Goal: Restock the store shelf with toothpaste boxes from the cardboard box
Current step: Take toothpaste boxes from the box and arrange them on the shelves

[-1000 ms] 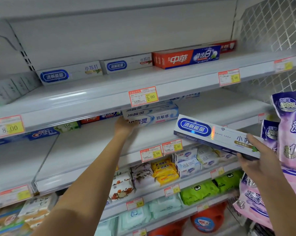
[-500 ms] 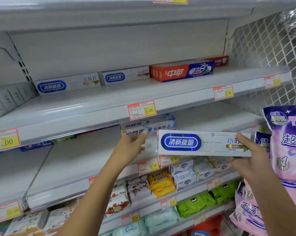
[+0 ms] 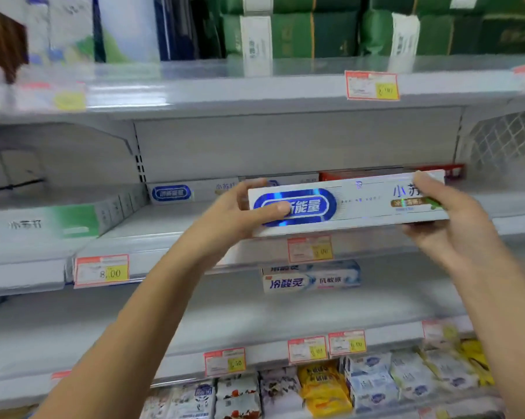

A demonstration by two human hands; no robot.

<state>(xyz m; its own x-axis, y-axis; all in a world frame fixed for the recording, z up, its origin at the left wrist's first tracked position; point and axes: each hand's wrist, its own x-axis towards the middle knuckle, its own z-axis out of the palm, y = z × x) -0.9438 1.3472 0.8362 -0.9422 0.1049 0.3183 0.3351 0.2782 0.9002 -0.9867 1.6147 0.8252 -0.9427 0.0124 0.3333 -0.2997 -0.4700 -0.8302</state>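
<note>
1. Both hands carry one toothpaste box [image 3: 355, 207], held level and lengthwise just above the front edge of the middle shelf [image 3: 161, 235].
2. The left hand [image 3: 234, 213] grips its left end, thumb across the blue logo. The right hand [image 3: 445, 222] pinches the right end.
3. I'd say the placing step is in hand. Next the box wants pushing far in, parallel to the matching boxes [image 3: 191, 192] along the back.
4. The cardboard box is out of sight.

White-and-blue toothpaste box [image 3: 361, 204], level, lengthwise before the grey shelf [image 3: 158, 229].
</note>
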